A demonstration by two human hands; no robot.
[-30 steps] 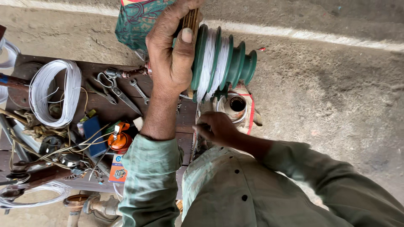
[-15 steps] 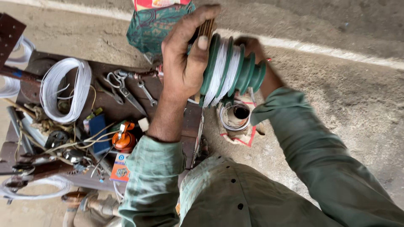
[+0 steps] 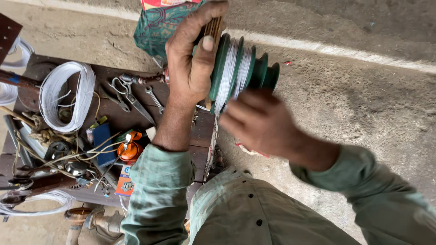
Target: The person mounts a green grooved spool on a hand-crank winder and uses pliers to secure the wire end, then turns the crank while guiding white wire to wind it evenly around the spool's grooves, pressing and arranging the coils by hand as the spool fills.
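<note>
Centrally, a green stepped spool [image 3: 254, 72] wound with white wire is held up above a cluttered dark surface [image 3: 136, 77]. Gripping its wide end, the left hand [image 3: 193, 63] is closed around it and some wooden sticks [image 3: 212, 29]. Blurred just below, the right hand [image 3: 261, 122] has loosely curled fingers. Scissors [image 3: 129, 97] and a white wire coil [image 3: 66, 95] lie on the surface.

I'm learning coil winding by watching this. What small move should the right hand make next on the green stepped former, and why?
Probably bring the right hand up to the white wire in the grooves of the green stepped former and guide it. The left hand already grips the former's end, the right is blurred just below it, and its grip is unclear.
</note>
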